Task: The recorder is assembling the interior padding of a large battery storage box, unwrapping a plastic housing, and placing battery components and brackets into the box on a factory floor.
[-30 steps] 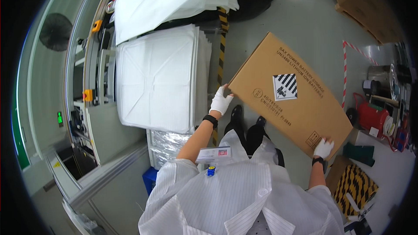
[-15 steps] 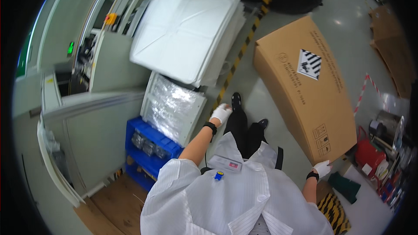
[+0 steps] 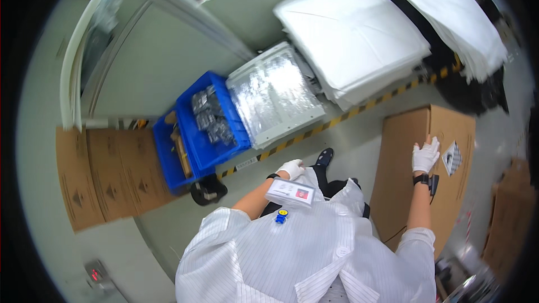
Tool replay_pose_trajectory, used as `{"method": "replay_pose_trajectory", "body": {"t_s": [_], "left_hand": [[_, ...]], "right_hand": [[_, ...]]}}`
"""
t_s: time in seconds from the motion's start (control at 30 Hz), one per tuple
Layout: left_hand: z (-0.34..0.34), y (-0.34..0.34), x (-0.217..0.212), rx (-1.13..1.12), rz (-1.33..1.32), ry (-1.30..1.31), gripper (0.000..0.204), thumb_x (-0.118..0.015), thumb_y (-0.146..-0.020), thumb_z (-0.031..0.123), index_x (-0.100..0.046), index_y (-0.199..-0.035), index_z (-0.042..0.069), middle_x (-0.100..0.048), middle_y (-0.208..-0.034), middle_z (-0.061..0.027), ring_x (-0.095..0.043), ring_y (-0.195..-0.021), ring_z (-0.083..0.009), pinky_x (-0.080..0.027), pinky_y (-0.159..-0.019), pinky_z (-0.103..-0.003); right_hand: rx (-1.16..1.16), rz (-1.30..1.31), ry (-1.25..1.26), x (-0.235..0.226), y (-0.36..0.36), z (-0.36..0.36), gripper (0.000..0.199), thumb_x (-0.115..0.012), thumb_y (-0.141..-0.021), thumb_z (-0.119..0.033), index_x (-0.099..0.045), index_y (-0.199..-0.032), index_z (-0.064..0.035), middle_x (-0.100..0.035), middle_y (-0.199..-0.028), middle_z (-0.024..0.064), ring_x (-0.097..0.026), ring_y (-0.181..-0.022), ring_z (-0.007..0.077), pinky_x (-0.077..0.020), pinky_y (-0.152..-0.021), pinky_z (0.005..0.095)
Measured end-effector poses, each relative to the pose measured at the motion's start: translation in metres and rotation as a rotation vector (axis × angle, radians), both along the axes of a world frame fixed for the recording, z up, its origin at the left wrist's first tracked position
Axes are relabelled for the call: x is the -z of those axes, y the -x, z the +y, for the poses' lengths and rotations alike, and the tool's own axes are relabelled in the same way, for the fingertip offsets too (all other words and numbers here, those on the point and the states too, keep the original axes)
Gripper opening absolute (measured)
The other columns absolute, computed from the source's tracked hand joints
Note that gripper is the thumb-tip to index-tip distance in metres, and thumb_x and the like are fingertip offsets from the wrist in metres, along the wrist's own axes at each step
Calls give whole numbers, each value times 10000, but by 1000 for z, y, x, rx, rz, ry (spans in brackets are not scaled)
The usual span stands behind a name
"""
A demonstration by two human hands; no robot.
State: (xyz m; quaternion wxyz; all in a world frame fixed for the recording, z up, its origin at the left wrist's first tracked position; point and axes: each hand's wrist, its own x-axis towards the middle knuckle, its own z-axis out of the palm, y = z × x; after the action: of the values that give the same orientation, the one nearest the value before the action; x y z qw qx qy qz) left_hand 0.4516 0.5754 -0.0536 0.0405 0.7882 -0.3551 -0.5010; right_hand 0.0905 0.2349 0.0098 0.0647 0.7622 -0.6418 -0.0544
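Your biggest item, the long brown cardboard box [image 3: 400, 160], stands on the floor at your right side, beside your right forearm, with a striped diamond label [image 3: 452, 158] on the face to the right of your glove. Ahead of you, a broad stack of white sheets [image 3: 353, 28] lies well apart from the box. At far left, brown cardboard [image 3: 112, 154] carries 3 dark diamond marks. Left of the white stack sits a panel [image 3: 272, 95] under shiny clear wrap, and next to it are 2 blue bins: the nearer to the panel, a blue bin [image 3: 223, 159], contains dark bagged parts, and the other holds brown pieces. Black-and-yellow tape [image 3: 314, 131] runs along the floor past them.

Your right hand [image 3: 425, 157], in a white glove with bare fingertips, rests on the box near its upper edge, fingers spread wide rather than closed around anything. Your left hand [image 3: 291, 169], also gloved, is low beside your coat, near your dark shoe [image 3: 324, 158]; its fingers look bent, but you cannot tell how tightly. A badge [image 3: 289, 192] hangs at your chest, above a small blue clip [image 3: 281, 217].
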Motion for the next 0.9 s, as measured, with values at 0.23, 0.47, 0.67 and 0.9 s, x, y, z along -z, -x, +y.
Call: {"method": "replay_pose_trajectory", "body": {"t_s": [0.23, 0.47, 0.67, 0.9], "left_hand": [[123, -16, -15, -562, -191, -12, 479, -566, -830, 348, -569, -1183, 24, -607, -1171, -173, -577, -1085, -318, -454, -914, -354], [183, 69, -15, -694, -33, -97, 468, -576, -808, 330, -587, -1160, 23, -618, -1141, -187, -588, -1058, -321, -456, -904, -363], [83, 63, -19, -409, -57, 17, 447, -575, -827, 338, -589, -1159, 38, -622, -1132, -188, -593, -1055, -321, -453, -906, -357], [-151, 60, -31, 73, -60, 305, 443, -540, -890, 304, -523, -1221, 10, -587, -1205, -178, -555, -1133, -313, -431, -941, -345]], "right_hand": [[-122, 102, -184, -22, -78, -125, 633, -546, -841, -426, -401, -1377, -121, -343, -1452, 88, -289, -1348, 254, -280, -1041, 510], [-307, 163, -141, 19, -54, -156, 384, -590, -804, -305, -617, -1133, -110, -638, -1072, 94, -605, -1011, 261, -467, -871, 418], [-586, -69, -16, 3, -52, -122, 94, -604, -688, -179, -658, -672, -104, -649, -766, 113, -635, -739, 300, -510, -634, 410], [-432, -562, 60, -13, -57, 40, 310, -618, -774, -263, -650, -1022, -79, -590, -1134, 133, -474, -1174, 291, -372, -975, 451]]}}
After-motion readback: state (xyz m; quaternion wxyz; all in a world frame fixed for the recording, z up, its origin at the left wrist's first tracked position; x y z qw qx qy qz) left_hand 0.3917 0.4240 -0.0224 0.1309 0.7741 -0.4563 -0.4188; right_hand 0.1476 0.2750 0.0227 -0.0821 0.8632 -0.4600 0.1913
